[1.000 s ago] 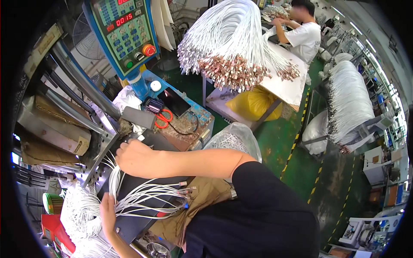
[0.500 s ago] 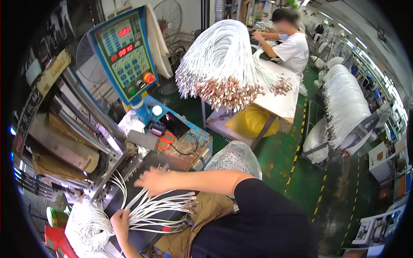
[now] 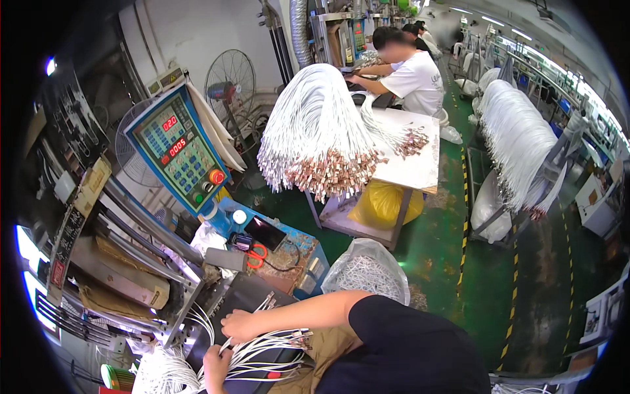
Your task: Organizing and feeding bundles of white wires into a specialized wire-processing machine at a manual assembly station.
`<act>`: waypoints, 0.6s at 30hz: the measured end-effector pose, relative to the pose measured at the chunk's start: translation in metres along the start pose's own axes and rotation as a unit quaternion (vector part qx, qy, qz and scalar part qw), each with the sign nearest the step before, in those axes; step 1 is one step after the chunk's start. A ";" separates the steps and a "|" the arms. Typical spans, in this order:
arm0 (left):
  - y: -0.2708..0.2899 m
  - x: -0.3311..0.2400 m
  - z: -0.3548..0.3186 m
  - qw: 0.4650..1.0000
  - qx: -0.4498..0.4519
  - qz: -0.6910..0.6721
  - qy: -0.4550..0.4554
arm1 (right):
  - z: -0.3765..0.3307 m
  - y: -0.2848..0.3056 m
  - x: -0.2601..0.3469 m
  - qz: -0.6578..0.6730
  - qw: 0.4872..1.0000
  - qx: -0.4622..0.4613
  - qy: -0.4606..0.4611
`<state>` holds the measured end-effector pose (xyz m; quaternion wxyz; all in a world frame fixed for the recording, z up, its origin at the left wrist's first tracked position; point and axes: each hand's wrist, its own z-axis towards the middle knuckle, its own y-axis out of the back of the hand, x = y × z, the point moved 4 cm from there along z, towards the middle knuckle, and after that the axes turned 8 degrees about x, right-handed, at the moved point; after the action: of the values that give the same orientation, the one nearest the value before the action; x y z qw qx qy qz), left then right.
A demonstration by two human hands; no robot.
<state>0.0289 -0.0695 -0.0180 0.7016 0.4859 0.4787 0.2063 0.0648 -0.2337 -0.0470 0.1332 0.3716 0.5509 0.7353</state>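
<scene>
Green floor (image 3: 433, 262) lies open to the R, beyond black sleeve (image 3: 407, 341). Dark worktop (image 3: 246, 294) part-hidden by R forearm (image 3: 298, 312); bare strip above. White cables (image 3: 269, 348) fan across its near side, some covered by hands. L hand (image 3: 215, 368) closed on cables, wrist cut off; R hand (image 3: 241, 325) curled, fingertips hidden, can't tell grip. Hands closer tog. vs 0.5 s ago.

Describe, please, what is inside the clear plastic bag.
Many small white pieces show inside the clear plastic bag. Anything deeper is covered by them, and the right arm hides the bag's lower part.
</scene>
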 end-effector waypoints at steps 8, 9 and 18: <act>0.035 0.045 -0.019 0.993 -0.079 -0.062 0.060 | 0.000 0.020 -0.020 0.028 0.998 -0.006 -0.058; 0.033 0.059 -0.024 0.982 -0.047 -0.120 0.140 | -0.006 0.035 -0.027 -0.083 0.992 -0.077 -0.058; 0.043 -0.019 -0.019 0.976 0.071 -0.084 0.188 | -0.050 0.075 -0.018 -0.206 0.957 -0.204 -0.001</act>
<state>0.0112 -0.0558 0.0278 0.5772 0.4451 0.6549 0.1997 0.0590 -0.3071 0.0082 0.3548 0.2159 0.4538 0.7884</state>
